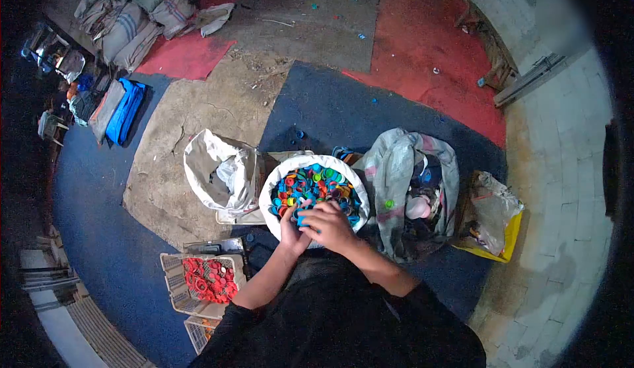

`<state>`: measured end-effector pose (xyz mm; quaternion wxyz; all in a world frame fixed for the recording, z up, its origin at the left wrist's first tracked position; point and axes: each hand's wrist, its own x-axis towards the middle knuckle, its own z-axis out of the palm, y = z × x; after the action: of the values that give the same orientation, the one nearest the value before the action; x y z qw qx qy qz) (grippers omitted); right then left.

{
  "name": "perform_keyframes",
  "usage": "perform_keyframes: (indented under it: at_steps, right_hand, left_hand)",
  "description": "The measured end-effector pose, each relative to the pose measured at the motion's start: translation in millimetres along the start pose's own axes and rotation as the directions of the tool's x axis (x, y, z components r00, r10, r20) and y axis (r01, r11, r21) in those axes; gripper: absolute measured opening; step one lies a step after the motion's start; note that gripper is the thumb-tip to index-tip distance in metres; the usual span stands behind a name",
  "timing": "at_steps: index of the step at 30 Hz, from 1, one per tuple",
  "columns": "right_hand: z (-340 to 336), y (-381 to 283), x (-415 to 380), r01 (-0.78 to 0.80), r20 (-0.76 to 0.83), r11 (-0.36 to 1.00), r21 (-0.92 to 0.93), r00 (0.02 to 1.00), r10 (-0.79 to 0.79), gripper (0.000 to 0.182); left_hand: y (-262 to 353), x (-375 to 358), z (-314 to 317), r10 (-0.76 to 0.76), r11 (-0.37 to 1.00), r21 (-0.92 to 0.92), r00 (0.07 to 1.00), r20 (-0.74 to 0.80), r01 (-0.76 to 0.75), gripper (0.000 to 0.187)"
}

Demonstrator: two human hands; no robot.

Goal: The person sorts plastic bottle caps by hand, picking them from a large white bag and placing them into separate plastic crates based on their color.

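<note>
A round white-lined sack (pixel 269 194) full of small plastic caps (pixel 317 182) in blue, green, orange and red stands directly ahead. Over its near edge, my left hand (pixel 292 231) is curled around blue caps (pixel 302 217). My right hand (pixel 330 226) meets it from the right, its bent fingers closed on the same blue pieces. How many caps lie between the hands is hard to make out.
An open white sack (pixel 221 170) stands left, a grey sack (pixel 389 176) and a yellow-edged bag (pixel 492 216) right. A crate (pixel 173 282) of red caps (pixel 210 279) sits lower left. Stuffed sacks (pixel 132 31) and blue folded material (pixel 125 112) lie far left. A wall (pixel 568 170) runs right.
</note>
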<state>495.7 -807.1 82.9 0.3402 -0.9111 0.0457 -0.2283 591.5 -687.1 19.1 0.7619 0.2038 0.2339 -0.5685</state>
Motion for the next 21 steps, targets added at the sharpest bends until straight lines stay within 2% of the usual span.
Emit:
perform_keyframes:
  at_steps: [1, 2, 5, 6, 8, 10, 11, 12, 14, 16, 17, 20, 21]
  right_hand:
    - [7, -2, -4, 0.017, 0.019, 0.999, -0.037, 1.0, -0.016, 0.023]
    - [13, -2, -6, 0.036, 0.037, 0.997, -0.073, 0.999, -0.033, 0.024]
    - [7, -6, -2, 0.002, 0.051, 0.99, 0.138, 0.999, -0.009, 0.023]
    - [7, -3, -3, -0.087, 0.005, 0.976, 0.201, 0.996, 0.088, 0.023]
    - [11, 14, -4, -0.247, -0.067, 0.91, 0.333, 0.956, 0.284, 0.025]
    - [31, 61, -20, -0.369, -0.247, 0.893, 0.256, 0.868, 0.43, 0.027]
    - [46, 92, -35, -0.501, -0.288, 0.857, 0.122, 0.808, 0.513, 0.038]
    - [50, 103, -41, -0.676, -0.203, 0.728, 0.111, 0.702, 0.683, 0.046]
    - [83, 138, -67, -0.618, -0.137, 0.786, 0.026, 0.776, 0.615, 0.052]
    - [78, 107, -59, -0.594, -0.077, 0.792, -0.139, 0.804, 0.59, 0.047]
    - [84, 111, -62, -0.52, -0.055, 0.839, -0.159, 0.853, 0.518, 0.041]
    - [83, 124, -58, -0.521, 0.135, 0.844, 0.128, 0.852, 0.506, 0.037]
    - [71, 125, -48, -0.521, 0.143, 0.845, 0.122, 0.852, 0.504, 0.035]
  left_hand:
    - [0, -2, 2, 0.012, 1.0, 0.013, 0.998, 0.055, -0.013, 0.043]
    - [0, -3, -1, 0.029, 1.0, 0.012, 0.999, 0.042, -0.029, 0.043]
    - [5, -5, -17, 0.083, 0.996, -0.004, 0.996, -0.018, -0.084, 0.041]
    - [9, -10, -20, 0.076, 0.996, -0.059, 0.997, 0.034, -0.074, 0.039]
    - [15, -16, -23, 0.081, 0.983, -0.161, 0.995, -0.063, -0.09, 0.037]
    - [22, -23, -27, 0.107, 0.967, -0.218, 0.985, -0.133, -0.135, 0.035]
    - [25, -27, -31, 0.115, 0.967, -0.213, 0.986, -0.116, -0.138, 0.036]
    - [28, -29, -34, 0.124, 0.968, -0.207, 0.988, -0.097, -0.142, 0.037]
    - [31, -34, -39, 0.138, 0.964, -0.217, 0.986, -0.095, -0.156, 0.04]
    - [34, -39, -39, 0.157, 0.967, -0.189, 0.983, -0.098, -0.173, 0.041]
    - [34, -42, -38, 0.167, 0.968, -0.17, 0.979, -0.114, -0.184, 0.041]
    - [36, -43, -41, 0.185, 0.96, -0.186, 0.972, -0.147, -0.211, 0.039]
    - [37, -43, -42, 0.183, 0.959, -0.191, 0.971, -0.154, -0.211, 0.039]
